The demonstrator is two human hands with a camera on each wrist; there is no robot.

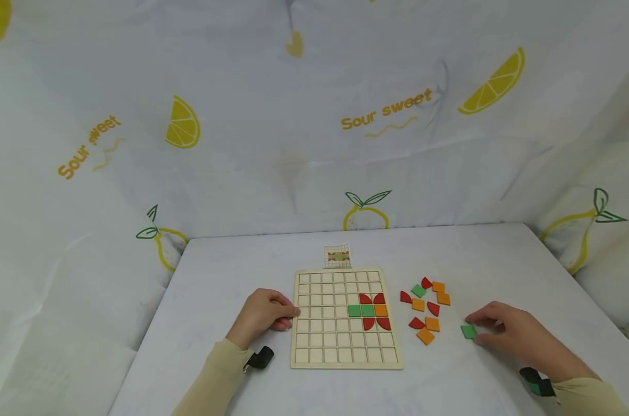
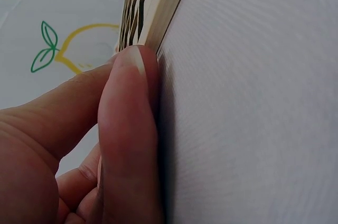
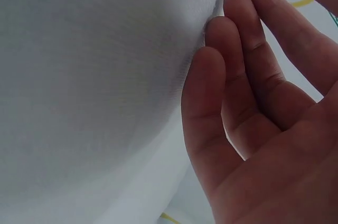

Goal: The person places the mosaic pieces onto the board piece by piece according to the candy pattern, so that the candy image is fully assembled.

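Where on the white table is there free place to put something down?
Free: the tabletop beyond the left hand, left of the grid board, and the patch beyond the loose tiles. Crowded: between board and right hand, where tiles lie.

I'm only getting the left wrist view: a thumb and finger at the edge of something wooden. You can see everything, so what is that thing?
Observer: From the head view, it's a square-grid wooden board, with the left hand at its left edge.
Visitor: Oh, like a game! Is anything lying on it?
Observer: Yes, toward its right side: two green square tiles, an orange square tile and four red quarter-circle tiles.
Visitor: And what's the other hand up to?
Observer: The right hand is off to the board's right, with a separate green square tile at its thumb and forefinger.
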